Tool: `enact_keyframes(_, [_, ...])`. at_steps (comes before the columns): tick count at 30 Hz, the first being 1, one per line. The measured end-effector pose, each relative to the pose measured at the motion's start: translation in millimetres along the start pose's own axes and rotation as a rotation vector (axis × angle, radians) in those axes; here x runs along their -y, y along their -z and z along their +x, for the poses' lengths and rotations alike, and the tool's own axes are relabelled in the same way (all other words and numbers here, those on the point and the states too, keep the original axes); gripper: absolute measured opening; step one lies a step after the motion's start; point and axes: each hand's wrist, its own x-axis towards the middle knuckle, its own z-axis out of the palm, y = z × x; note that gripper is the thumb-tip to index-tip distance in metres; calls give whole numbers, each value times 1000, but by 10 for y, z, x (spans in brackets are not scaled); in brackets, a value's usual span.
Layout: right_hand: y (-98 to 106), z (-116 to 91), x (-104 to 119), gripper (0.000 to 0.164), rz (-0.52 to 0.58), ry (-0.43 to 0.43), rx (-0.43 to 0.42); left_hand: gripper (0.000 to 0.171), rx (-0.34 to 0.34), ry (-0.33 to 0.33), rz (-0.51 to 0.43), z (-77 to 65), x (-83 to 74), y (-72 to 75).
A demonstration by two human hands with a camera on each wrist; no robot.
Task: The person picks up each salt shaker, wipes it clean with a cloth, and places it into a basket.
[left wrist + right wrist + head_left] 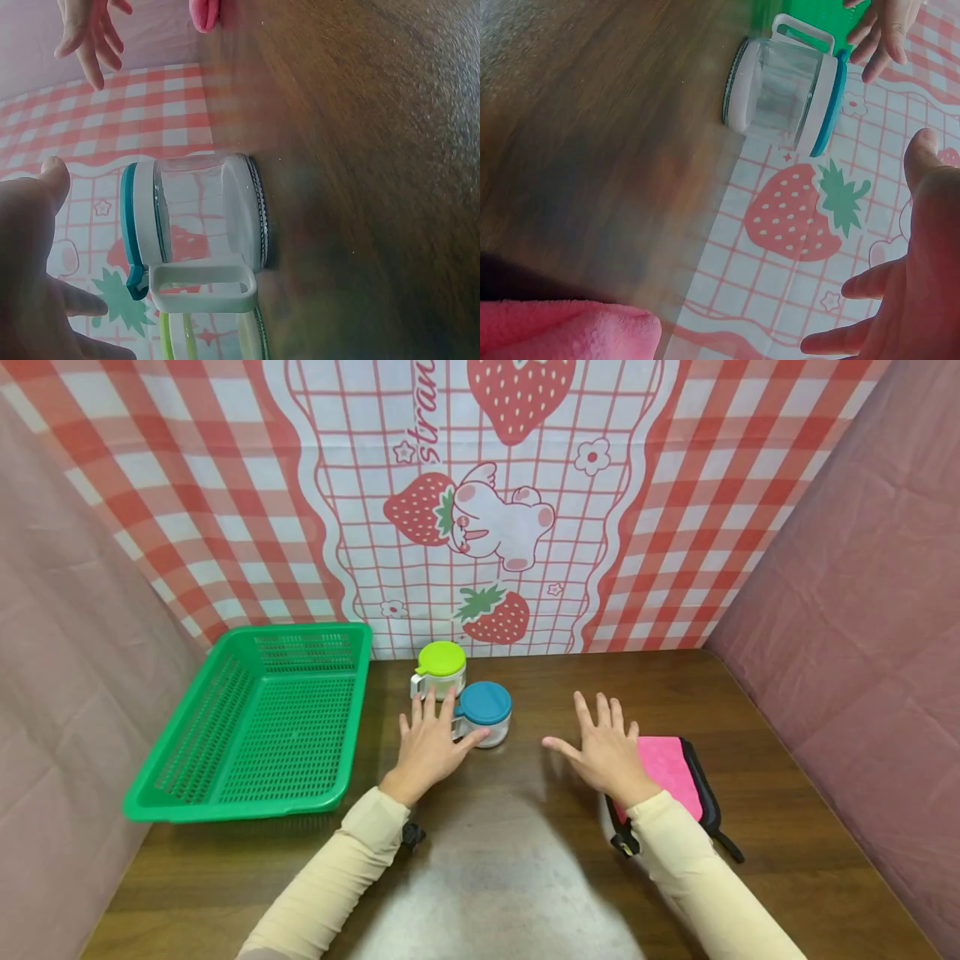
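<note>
Two lidded glass jars with white handles stand on the table. One jar (pixel 483 718) has a blue lid; the other (pixel 442 670), farther back, has a lime-green lid. My left hand (pixel 427 752) hovers with spread fingers just in front of the jars, holding nothing. In the left wrist view the blue-lidded jar (pixel 202 214) appears whole, powdery white at its base, apart from the fingers. To the right, my right hand (pixel 606 756) hangs with fingers spread and nothing in it. Beside and partly under that wrist lies a pink cloth (pixel 671 768) with a black edge.
A green plastic basket (pixel 341 802) with slotted walls sits on the left of the wooden table (pixel 480 877). A strawberry-patterned checked cloth (pixel 645 527) hangs behind the table. Pink curtains (pixel 847 577) close off both sides.
</note>
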Motion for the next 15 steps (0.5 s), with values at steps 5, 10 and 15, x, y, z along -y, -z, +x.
enact_keyframes(5, [19,-25,-37,98,6,-15,6,94,7,18,-29,6,14,-11])
enact_keyframes(10, [36,-36,-72,98,4,-27,6,94,-2,26,-56,9,39,-28])
enact_keyframes(15, [49,-53,-106,98,9,-35,9,95,2,39,-77,10,51,-40])
